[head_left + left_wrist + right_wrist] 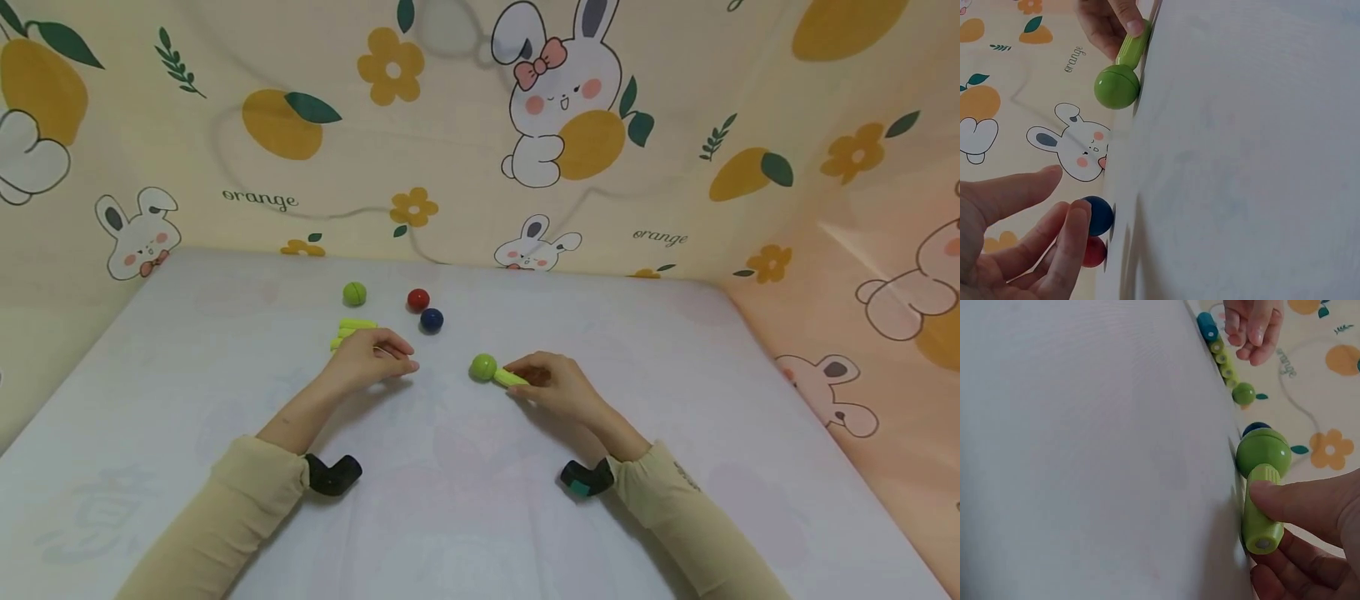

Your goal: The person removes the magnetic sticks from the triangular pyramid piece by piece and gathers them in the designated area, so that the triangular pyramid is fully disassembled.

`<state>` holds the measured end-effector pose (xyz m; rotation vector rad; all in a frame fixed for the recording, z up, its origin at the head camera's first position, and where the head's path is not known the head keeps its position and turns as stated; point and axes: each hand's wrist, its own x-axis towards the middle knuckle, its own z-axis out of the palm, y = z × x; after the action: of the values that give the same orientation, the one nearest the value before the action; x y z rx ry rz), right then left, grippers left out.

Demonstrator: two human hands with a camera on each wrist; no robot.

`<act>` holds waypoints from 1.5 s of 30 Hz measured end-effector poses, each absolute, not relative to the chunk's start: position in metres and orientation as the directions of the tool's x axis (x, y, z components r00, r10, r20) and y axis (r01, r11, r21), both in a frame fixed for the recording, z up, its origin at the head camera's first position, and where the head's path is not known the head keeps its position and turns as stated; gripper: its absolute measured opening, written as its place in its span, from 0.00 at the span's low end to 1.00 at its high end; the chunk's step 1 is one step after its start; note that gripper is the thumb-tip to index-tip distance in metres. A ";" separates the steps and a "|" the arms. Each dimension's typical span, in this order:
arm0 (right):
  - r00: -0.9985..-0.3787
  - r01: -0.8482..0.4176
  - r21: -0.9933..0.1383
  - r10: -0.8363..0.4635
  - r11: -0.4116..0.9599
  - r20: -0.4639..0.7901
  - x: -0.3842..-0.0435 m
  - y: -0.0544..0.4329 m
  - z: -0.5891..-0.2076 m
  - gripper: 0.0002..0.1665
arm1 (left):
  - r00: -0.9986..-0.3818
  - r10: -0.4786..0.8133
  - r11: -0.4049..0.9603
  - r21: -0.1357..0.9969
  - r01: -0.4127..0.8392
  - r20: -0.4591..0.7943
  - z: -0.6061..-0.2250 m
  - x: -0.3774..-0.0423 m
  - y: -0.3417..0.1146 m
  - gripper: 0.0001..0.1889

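Observation:
My right hand [558, 387] pinches a yellow-green magnetic rod [1263, 512] between thumb and fingers, low over the table. At the rod's far end sits a green ball [483, 367], touching it. A grey metal disc shows in the rod's near end in the right wrist view. My left hand [367, 358] holds nothing; its fingers are loosely bent with thumb and fingertips apart. Just behind it lie several yellow-green rods [357, 324], partly covered by the hand. A blue rod [1207, 326] beside them is hidden from the head view.
Farther back on the white table [465, 517] are a second green ball [355, 293], a red ball [417, 300] and a dark blue ball [431, 320]. A patterned cloth [450, 150] with rabbits and oranges rises behind the table and along its right side.

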<state>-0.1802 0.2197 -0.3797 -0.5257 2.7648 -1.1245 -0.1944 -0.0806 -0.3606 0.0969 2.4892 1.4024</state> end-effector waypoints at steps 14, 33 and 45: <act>-0.934 -0.271 -0.701 -0.356 0.660 0.026 -0.185 0.202 -0.379 0.16 | -0.956 0.235 0.528 0.849 -0.025 -0.174 -0.364 -0.192 -0.073 0.17; -0.905 -0.317 -0.727 -0.424 0.609 0.040 -0.190 0.184 -0.382 0.15 | -0.928 0.330 0.508 0.861 0.019 -0.174 -0.374 -0.194 -0.052 0.22; -0.906 -0.273 -0.753 -0.422 0.599 -0.007 -0.194 0.183 -0.384 0.15 | -0.934 0.316 0.549 0.835 0.038 -0.165 -0.380 -0.193 -0.038 0.22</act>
<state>-0.1937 0.1827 -0.3843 -0.5807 2.6403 -1.1963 -0.1926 -0.0384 -0.3801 0.2933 2.4925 1.3321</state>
